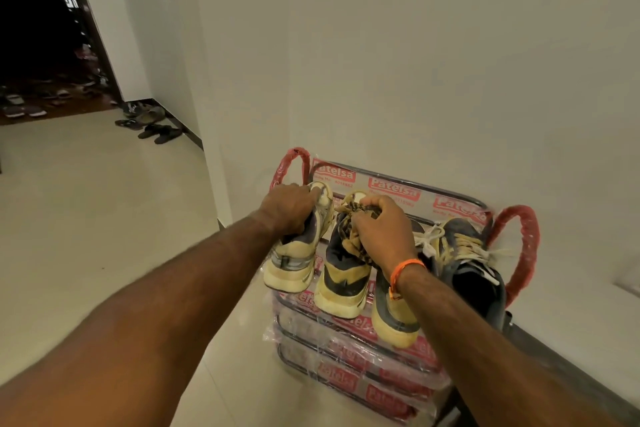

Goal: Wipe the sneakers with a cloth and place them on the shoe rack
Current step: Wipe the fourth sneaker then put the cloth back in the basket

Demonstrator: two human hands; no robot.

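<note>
Four worn sneakers sit on the shoe rack's (pixel 398 184) top shelf, lower center of the frame. The left hand (pixel 289 206) grips the leftmost sneaker (pixel 294 263); the right hand (pixel 384 225) pinches the laces of the second sneaker (pixel 341 284). Sandals (pixel 159 133) lie at left.

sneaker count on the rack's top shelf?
4. Far-left sneaker, tilted, in the left hand; second sneaker, its laces gripped by the right hand; third sneaker, partly under the right wrist; dark sneaker at the right end. Lower shelves are partly hidden.
</note>
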